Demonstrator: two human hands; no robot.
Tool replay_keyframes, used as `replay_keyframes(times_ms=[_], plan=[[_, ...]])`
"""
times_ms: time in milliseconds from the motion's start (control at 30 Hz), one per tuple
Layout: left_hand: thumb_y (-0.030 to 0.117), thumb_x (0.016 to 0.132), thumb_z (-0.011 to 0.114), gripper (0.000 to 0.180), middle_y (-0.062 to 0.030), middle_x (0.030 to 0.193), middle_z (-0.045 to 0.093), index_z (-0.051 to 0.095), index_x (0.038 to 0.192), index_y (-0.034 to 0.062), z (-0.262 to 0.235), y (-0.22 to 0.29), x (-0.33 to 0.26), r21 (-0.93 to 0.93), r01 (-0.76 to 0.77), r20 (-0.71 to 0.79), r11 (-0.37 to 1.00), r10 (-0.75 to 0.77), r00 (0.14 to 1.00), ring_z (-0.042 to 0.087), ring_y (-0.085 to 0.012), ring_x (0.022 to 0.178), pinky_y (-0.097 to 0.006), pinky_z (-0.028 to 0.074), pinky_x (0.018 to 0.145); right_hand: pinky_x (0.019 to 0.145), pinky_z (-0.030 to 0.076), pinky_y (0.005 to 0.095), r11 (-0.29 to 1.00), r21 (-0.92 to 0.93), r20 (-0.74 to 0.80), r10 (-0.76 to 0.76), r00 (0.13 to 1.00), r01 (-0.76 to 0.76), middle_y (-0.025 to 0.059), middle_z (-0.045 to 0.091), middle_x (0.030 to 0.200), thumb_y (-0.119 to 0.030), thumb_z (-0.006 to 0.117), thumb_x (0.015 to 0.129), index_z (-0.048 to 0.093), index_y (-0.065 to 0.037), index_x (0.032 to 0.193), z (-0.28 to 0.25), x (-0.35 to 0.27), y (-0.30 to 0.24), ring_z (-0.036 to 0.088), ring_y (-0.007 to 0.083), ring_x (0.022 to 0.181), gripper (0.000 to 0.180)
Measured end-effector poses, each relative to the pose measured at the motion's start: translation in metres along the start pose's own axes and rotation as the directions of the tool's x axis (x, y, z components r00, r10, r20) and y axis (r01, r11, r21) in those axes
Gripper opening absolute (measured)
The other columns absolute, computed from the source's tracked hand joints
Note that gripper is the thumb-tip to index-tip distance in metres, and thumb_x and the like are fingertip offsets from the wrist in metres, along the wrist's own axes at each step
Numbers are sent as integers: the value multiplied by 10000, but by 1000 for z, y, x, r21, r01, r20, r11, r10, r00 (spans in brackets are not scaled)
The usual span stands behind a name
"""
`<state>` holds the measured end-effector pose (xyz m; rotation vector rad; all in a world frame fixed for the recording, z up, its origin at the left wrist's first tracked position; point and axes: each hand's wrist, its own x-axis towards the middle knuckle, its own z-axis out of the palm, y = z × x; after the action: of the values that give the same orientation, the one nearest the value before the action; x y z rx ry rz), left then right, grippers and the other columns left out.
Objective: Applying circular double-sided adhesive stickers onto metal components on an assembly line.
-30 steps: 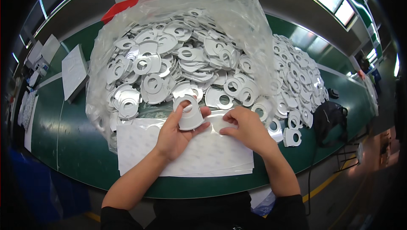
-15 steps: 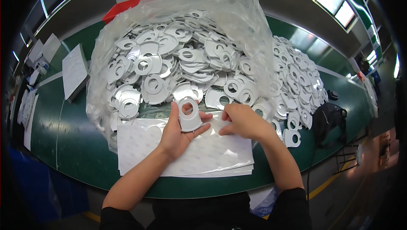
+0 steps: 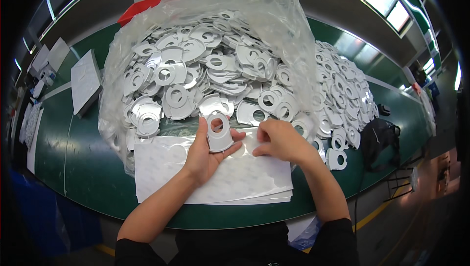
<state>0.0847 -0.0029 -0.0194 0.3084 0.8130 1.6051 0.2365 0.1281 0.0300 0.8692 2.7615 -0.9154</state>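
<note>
My left hand (image 3: 200, 160) holds a white plastic plate with a large round hole (image 3: 220, 141), tilted up between thumb and fingers. Under both hands lies a stack of glossy white sheets (image 3: 171, 182), with faint rounded outlines on the top one. Just right of the plate, my right hand (image 3: 281, 141) is closed over the upper part of the sheets, thumb and bent fingertips drawn together. Whatever those fingertips pinch is too clear or small to make out. Beyond the hands, a big clear plastic bag (image 3: 289, 26) gapes open, heaped with the same white plates (image 3: 176, 97).
More white plates (image 3: 342, 89) spill in a heap right of the bag on the green table (image 3: 112, 187). A black bag or strap bundle (image 3: 379, 141) lies at the right edge. A white box (image 3: 85, 82) stands at left, and a red bin (image 3: 139, 10) shows behind.
Almost nothing differs. Both hands keep their places, with the plate still in the left hand; the whole view has shifted very slightly.
</note>
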Motion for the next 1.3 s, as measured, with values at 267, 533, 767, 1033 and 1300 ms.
replay_keyframes(times_ms=[267, 533, 767, 1033, 1300], plan=[[540, 951, 173, 654, -154, 1023, 576, 366, 1280, 8, 1, -1, -1, 22, -9, -2, 1000, 9, 1000, 512, -351, 1139, -410, 442, 978, 665, 480, 326, 996, -9, -264, -90, 960, 91, 131, 618, 771, -152, 783, 624, 599, 12, 817, 13, -8, 7, 609, 254, 725, 313], [541, 950, 176, 656, -152, 1019, 573, 365, 1279, 6, 0, -2, 0, 20, -13, 0, 1000, 13, 1000, 516, -347, 1133, -407, 444, 978, 718, 469, 365, 1000, 16, 8, 8, 1000, -8, 141, 623, 829, -159, 776, 632, 610, 4, 794, -2, 3, -2, 605, 301, 809, 283], [528, 958, 210, 613, -149, 1020, 579, 410, 1248, 27, -1, -2, 0, -22, -1, -2, 1000, 0, 1000, 540, -297, 1106, -379, 448, 965, 646, 479, 348, 962, -267, -216, -125, 968, 64, 119, 618, 777, -121, 726, 654, 635, -31, 721, 22, -15, -10, 607, 285, 737, 144], [523, 960, 216, 595, -161, 1046, 579, 437, 1199, 25, -5, -2, 1, -49, -1, 25, 999, 2, 1000, 549, -284, 1068, -392, 438, 949, 579, 429, 278, 709, 589, 247, -615, 749, 388, 42, 577, 731, -96, 691, 760, 604, -37, 702, -24, -39, -31, 550, 154, 706, 120], [577, 941, 166, 611, -140, 997, 580, 485, 1118, 86, -7, -2, 1, 18, 87, 142, 996, -89, 986, 591, -220, 871, -337, 480, 743, 619, 415, 195, 565, 751, -302, -164, 939, 340, -9, 502, 890, -104, 525, 913, 517, -36, 908, 28, 5, -6, 480, 53, 733, 68]])
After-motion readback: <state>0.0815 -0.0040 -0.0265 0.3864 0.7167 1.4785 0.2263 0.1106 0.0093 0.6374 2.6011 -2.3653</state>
